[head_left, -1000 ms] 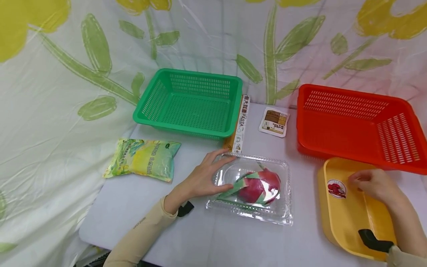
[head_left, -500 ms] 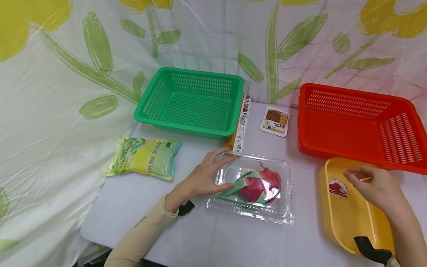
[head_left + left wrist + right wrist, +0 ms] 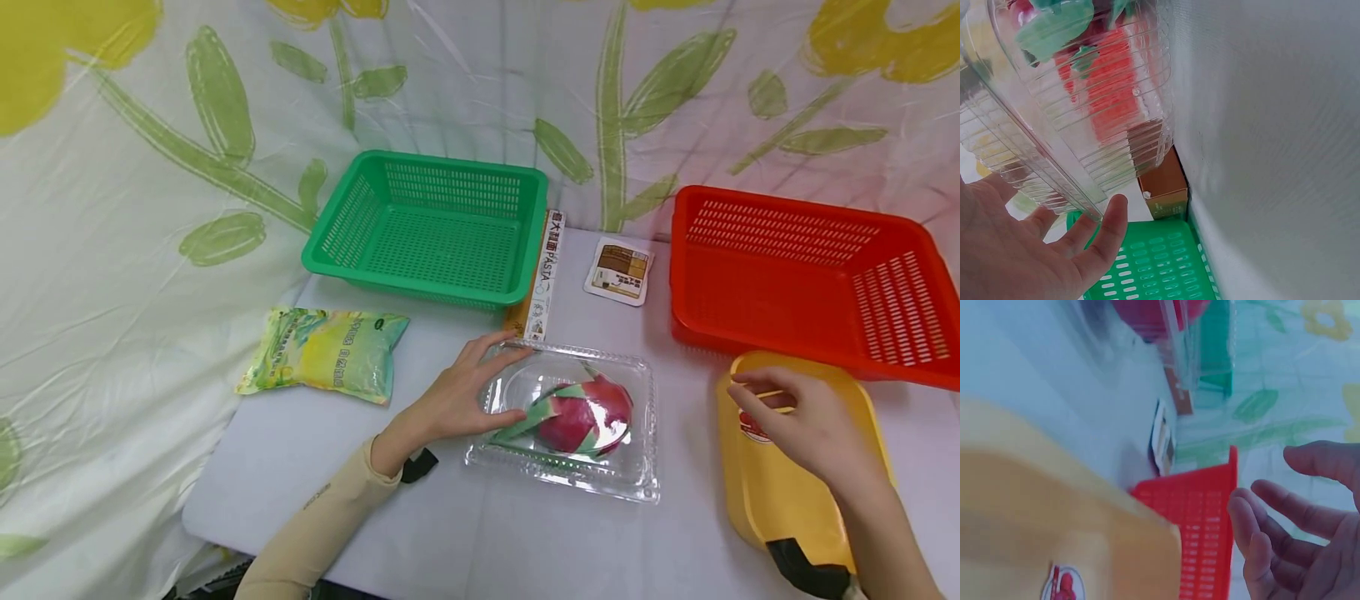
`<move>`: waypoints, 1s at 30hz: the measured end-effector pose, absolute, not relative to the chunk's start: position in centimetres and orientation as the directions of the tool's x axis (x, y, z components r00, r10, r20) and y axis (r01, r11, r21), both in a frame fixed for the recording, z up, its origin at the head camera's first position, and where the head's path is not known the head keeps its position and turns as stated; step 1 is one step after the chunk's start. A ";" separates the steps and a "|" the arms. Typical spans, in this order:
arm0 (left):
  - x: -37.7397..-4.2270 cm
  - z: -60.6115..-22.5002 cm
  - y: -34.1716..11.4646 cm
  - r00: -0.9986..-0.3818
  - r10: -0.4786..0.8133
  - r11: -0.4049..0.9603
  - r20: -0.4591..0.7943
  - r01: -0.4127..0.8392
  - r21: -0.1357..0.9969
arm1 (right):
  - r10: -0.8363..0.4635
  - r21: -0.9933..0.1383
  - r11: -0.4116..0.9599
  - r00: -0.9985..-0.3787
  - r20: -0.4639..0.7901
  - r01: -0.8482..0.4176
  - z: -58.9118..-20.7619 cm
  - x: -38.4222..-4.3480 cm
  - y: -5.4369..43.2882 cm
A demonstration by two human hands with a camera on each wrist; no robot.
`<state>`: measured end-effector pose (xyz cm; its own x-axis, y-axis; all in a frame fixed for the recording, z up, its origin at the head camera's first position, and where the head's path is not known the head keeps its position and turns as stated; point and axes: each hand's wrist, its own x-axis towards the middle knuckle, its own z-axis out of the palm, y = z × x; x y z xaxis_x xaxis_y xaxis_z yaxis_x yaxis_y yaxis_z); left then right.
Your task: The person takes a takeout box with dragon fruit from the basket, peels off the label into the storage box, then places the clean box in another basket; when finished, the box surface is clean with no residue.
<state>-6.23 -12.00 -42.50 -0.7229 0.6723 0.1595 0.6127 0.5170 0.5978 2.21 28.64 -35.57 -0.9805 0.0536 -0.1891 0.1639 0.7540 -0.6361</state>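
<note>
A clear plastic clamshell box sits on the table with a pink dragon fruit with green scales inside. My left hand rests at the box's left end, thumb and fingers spread wide against it. In the left wrist view, extended fingertips touch the ribbed side of the box. My right hand hovers over a yellow plastic tub, partly covering the round red sticker in it. The right wrist view shows that hand's fingers loosely bent, with nothing between them.
A green slotted basket stands at the back left, and a red one at the back right. Between them lie a pasta box and a small flat packet. On the left is a yellow-green bag.
My right hand has moved left across the yellow tub, toward the clamshell box, and its fingers have opened. The left hand and the box have stayed where they were.
</note>
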 end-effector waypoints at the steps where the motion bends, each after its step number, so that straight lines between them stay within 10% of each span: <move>1: -6.2 -42.5 -12.0 -0.723 0.672 0.517 0.159 0.612 0.599 | 0.047 -0.646 0.746 -0.981 -0.189 0.160 -35.6 2.2 28.3; 12: -6.2 -42.6 -12.0 -0.722 0.669 0.502 0.177 0.614 0.609 | -0.021 -0.687 0.725 -0.994 -0.106 0.058 -36.5 2.1 25.4; 30: -6.4 -42.6 -11.9 -0.714 0.675 0.477 0.187 0.616 0.627 | -0.027 -0.805 0.539 -0.949 -0.313 0.250 -39.5 2.2 21.8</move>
<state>-6.39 -11.93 -42.60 -0.7136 0.6750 0.1874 0.6160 0.4772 0.6268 2.24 21.77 -39.47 -0.9492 -0.0272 -0.3134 0.2502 0.5386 -0.8045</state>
